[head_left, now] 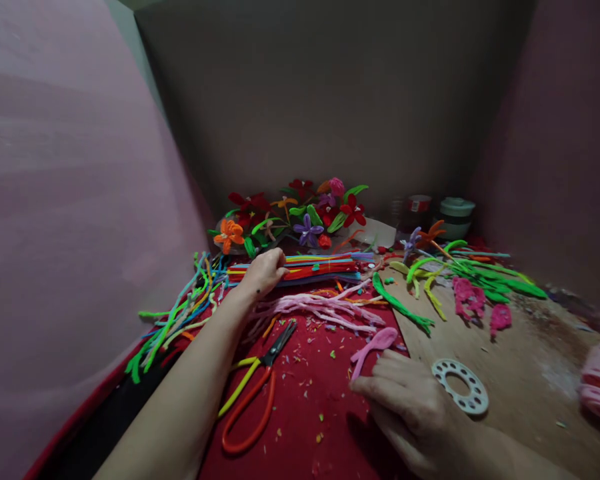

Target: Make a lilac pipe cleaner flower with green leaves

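Head view looks down on a red cloth (300, 400) strewn with clippings, where the left hand (264, 270) is stretched far forward, its fingers curled down onto the near end of a flat bundle of straight pipe cleaners (305, 267); whether it has pinched a single stem or merely rests on the stack I cannot tell. The right hand (405, 400) lies low and close to the body, fingers loosely bent and resting on the cloth, with a pink looped piece (375, 343) touching its fingertips, apparently held down rather than gripped. A likely slip is that pulling one stem from the bundle drags its neighbours along, since the fuzzy wires cling together, and the stack could fan out into the loose pink strands (325, 307) just in front of it. The orange-handled scissors (260, 387) lie partly open directly beside the left forearm, so a forearm drawn back carelessly could catch the blades or sweep them off the cloth. The white ring with holes (460, 385) sits just beside the right hand on the wooden board (520, 373) and could be knocked away. Finished flowers (300, 217) stand behind the bundle, near enough for an overreach to topple them
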Demonstrator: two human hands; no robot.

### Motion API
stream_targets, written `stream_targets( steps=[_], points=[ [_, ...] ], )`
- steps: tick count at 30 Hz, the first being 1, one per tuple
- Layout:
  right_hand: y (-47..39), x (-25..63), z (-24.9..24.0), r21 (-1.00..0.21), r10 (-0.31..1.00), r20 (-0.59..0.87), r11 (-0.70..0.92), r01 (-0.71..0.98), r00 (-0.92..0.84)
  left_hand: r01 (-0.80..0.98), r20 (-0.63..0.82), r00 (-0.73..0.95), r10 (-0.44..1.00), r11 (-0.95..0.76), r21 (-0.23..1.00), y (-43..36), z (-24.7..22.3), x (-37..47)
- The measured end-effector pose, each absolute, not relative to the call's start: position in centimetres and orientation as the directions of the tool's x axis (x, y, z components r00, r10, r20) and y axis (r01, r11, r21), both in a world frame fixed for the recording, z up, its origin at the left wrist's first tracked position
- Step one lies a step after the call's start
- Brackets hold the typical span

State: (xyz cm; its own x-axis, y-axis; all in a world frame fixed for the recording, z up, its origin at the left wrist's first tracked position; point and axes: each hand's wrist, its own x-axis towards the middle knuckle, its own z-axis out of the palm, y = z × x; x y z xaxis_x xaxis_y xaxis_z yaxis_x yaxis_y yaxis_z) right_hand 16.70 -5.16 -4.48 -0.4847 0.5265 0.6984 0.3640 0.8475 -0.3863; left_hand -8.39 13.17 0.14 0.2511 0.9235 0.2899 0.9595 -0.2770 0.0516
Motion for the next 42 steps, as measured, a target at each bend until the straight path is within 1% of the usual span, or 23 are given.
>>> stream_targets(
  steps=[6,13,19,23,29,31,36,39,42],
  points=[
    [-5.2,16.8,-4.7,-0.391,0.537,0.682,0.842,0.371,-0.498,0.967,0.177,0.251,0.952,-0.253,-0.009,12.7,0.2,-8.1],
    [-5.2,16.7,-4.5,-0.390,0.529,0.689,0.846,0.363,-0.495,0.956,0.145,0.291,0.946,-0.283,-0.071,12.3,0.0,-7.8],
    [-5.2,16.7,-4.5,-0.388,0.544,0.661,0.838,0.384,-0.518,0.960,0.172,0.279,0.945,-0.266,-0.092,12.6,-0.1,-7.9],
    [-5.3,16.6,-4.4,-0.377,0.545,0.670,0.835,0.401,-0.504,0.957,0.196,0.286,0.938,-0.271,-0.100,12.6,0.0,-7.9],
    [-5.3,16.6,-4.4,-0.386,0.550,0.682,0.830,0.402,-0.482,0.945,0.290,0.328,0.899,-0.312,-0.102,12.2,0.0,-7.5],
    [-5.3,16.7,-4.4,-0.388,0.559,0.676,0.824,0.413,-0.480,0.941,0.300,0.339,0.892,-0.327,-0.091,12.2,0.1,-7.5],
    [-5.3,16.6,-4.3,-0.371,0.532,0.703,0.840,0.396,-0.472,0.935,0.226,0.350,0.909,-0.352,-0.033,12.3,0.7,-7.5],
    [-5.3,16.5,-4.3,-0.381,0.543,0.697,0.833,0.400,-0.468,0.937,0.188,0.345,0.919,-0.349,-0.017,11.8,1.5,-7.6],
    [-5.4,16.5,-4.5,-0.375,0.537,0.703,0.837,0.399,-0.467,0.928,0.102,0.370,0.923,-0.371,-0.011,11.1,2.1,-7.5]
  ],
)
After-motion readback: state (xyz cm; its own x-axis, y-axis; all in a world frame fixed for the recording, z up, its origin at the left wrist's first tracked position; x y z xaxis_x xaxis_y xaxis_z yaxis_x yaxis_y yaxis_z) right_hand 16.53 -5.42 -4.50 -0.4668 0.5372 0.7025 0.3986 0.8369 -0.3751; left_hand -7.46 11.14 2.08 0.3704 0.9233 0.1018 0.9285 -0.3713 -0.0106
